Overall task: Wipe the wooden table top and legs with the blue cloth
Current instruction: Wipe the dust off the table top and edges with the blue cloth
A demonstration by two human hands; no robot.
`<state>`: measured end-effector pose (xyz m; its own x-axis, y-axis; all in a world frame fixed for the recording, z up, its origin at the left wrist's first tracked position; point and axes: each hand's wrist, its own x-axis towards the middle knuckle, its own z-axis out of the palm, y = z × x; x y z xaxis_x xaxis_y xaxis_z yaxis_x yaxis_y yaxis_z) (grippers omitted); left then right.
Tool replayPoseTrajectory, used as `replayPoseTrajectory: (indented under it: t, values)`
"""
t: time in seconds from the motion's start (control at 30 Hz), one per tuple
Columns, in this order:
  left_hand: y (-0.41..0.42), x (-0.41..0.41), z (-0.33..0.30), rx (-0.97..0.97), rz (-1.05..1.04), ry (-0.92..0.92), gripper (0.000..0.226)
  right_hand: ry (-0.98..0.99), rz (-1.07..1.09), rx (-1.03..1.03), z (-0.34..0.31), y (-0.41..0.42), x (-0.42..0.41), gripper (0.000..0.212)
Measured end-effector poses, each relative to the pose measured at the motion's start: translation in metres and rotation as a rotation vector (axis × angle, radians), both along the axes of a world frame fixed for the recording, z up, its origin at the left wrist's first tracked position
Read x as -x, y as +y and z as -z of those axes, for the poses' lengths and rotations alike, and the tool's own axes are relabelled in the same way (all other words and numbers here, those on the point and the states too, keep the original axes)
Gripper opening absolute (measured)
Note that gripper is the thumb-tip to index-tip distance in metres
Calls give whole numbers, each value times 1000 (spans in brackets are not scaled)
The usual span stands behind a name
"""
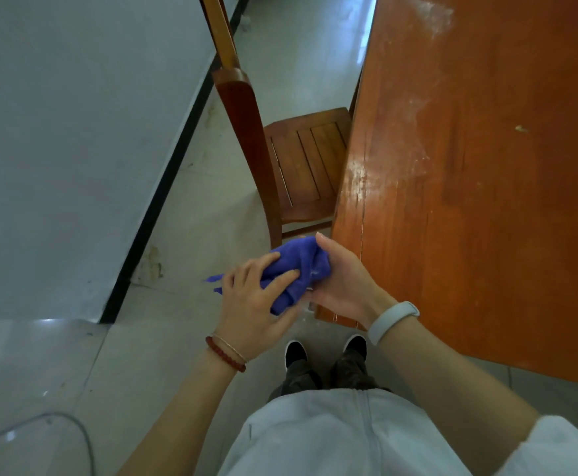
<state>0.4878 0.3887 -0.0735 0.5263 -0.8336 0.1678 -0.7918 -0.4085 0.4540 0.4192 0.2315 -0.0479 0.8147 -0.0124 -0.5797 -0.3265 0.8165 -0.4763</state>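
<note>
Pale floor tiles [184, 355] fill the lower and middle part of the head view, meeting a grey-white wall [75, 132] on the left along a black skirting strip [164, 187]. On the right stands the wooden worktop [486, 201], its orange-brown top glossy, with whitish smears and scuffs near its left edge and a small pale speck [521, 129] further in. A wooden chair [301, 166] with a slatted seat is pushed in against the worktop's left side, its backrest toward the wall. A second chair back [217, 29] shows beyond it, at the top of the view.

Both hands are in the air just off the near left corner of the worktop, above the floor, with the blue cloth [294, 266] bunched between them. The left hand [256, 304] grasps the cloth, thumb over the top of the bundle and fingers curled round its left side; a corner of the fabric sticks out to the left beyond the fingers. The right hand [342, 280] cups the cloth from the right, fingers wrapped behind it and thumb pointing up. The cloth does not touch the worktop.

A red bead bracelet [226, 355] and a thin silver bangle sit on the left wrist; a white band [392, 321] circles the right wrist. Below are a pale shirt [349, 438], dark trousers and two black shoes [296, 352] on the tiles. A grey cable [75, 427] curves across the floor at lower left.
</note>
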Motion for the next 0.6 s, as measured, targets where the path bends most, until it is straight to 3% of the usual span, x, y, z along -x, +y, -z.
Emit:
replayPoseTrajectory:
  t: [0.1, 0.17, 0.23, 0.3, 0.37, 0.43, 0.47, 0.6]
  values:
    - [-7, 7, -1, 27, 34, 44, 44, -25, 36, 120, 1, -3, -3, 33]
    - [-13, 8, -2, 60, 66, 88, 38, 76, 141, 217, 0, -7, -7, 37]
    - [-19, 6, -6, 150, 70, 254, 26, 156, 210, 410, -1, -14, -6, 39]
    - [-29, 0, -12, 243, -6, 465, 18, 210, 137, 706, -4, -25, -2, 41]
    - [-46, -6, -20, 238, -89, 569, 32, 170, 63, 838, -13, -38, 3, 42]
    - [-64, -12, -26, 123, -122, 760, 59, 93, 79, 823, -21, -50, 8, 40]
    - [-72, -14, -28, 77, -126, 878, 62, 71, 115, 812, -23, -56, 9, 38]
    - [-106, -13, -31, 106, -137, 949, 18, 79, 339, 614, -23, -78, 18, 41]
